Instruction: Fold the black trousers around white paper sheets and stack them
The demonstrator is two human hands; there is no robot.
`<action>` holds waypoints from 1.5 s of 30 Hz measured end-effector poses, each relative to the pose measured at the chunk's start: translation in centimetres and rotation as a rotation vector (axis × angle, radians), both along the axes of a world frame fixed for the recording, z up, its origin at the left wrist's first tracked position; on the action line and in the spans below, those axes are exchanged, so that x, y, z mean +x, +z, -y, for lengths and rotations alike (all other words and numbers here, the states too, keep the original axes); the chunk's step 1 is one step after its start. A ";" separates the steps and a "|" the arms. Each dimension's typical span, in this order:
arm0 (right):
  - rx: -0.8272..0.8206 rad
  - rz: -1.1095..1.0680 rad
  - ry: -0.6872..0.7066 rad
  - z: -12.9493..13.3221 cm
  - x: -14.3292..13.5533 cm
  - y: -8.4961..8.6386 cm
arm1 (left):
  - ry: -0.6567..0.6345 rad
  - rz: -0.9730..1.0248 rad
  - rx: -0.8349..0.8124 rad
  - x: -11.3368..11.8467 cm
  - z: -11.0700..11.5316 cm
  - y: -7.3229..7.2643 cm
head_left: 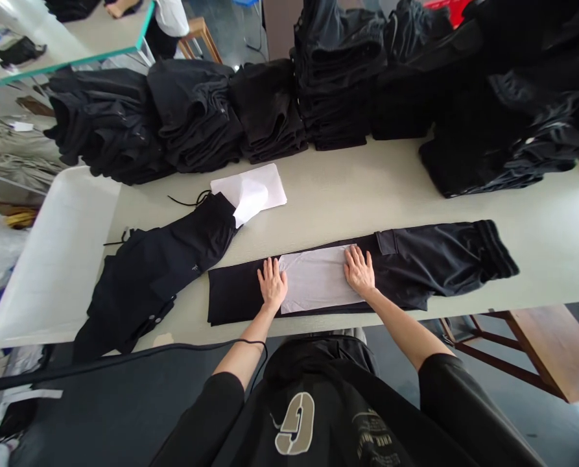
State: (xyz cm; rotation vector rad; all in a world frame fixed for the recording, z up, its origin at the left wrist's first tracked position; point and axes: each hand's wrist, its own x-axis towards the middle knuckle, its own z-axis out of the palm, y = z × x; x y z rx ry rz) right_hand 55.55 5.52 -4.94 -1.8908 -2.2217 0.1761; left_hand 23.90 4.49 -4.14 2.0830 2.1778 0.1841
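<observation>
Black trousers (415, 259) lie lengthwise along the table's near edge, with the gathered waistband at the right. A pale grey sheet (316, 279) rests flat on their legs. My left hand (272, 284) presses on the sheet's left end, fingers spread and partly on the black cloth. At the sheet's upper right corner, my right hand (360, 271) lies flat with its fingers apart. Neither hand grips anything. Another dark garment (157, 272) with drawstrings lies to the left, its upper end touching a stack of white sheets (270, 185).
Piles of folded dark clothes (192, 117) line the table's (347, 188) far side. A white tub (50, 259) stands at the left. A black cable (172, 347) crosses near my left arm. Below right is a wooden stool (556, 350). Part of a person shows at the upper left.
</observation>
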 end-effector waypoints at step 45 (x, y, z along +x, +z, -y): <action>-0.046 -0.001 0.163 1.4 -4.6 -0.4 | -0.567 0.069 -0.023 4.9 3.7 -0.6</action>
